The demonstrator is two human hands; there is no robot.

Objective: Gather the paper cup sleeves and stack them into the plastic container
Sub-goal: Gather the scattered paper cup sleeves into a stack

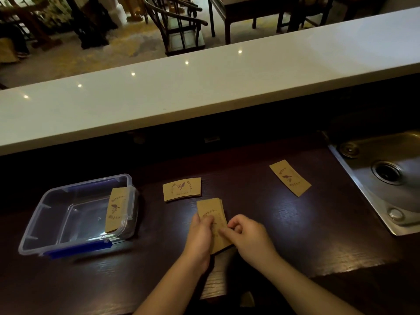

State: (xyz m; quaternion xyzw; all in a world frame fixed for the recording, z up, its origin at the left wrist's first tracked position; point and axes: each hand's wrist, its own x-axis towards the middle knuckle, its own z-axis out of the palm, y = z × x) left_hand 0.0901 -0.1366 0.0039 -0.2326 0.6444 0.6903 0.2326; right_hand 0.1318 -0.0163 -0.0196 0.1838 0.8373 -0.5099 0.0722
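both hands squaring a small stack of kraft cup sleeves on the dark counter

left hand (pixel 201 228) and right hand (pixel 246 235) pinch the held stack (pixel 212 212); loose grip could fan it. two sleeve piles (pixel 181 189) (pixel 290 177) lie apart; one sleeve (pixel 116 209) leans inside the plastic container (pixel 75 245), liable to jam stacking.

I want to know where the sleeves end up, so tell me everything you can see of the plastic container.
The plastic container is a clear, shallow rectangular tub with rounded corners and blue latch clips, one along its near edge. It has no lid on and sits flat on the dark wooden counter, left of both hands, which do not touch it. Inside, at its right end, a brown sleeve stack with a printed motif leans against the wall.
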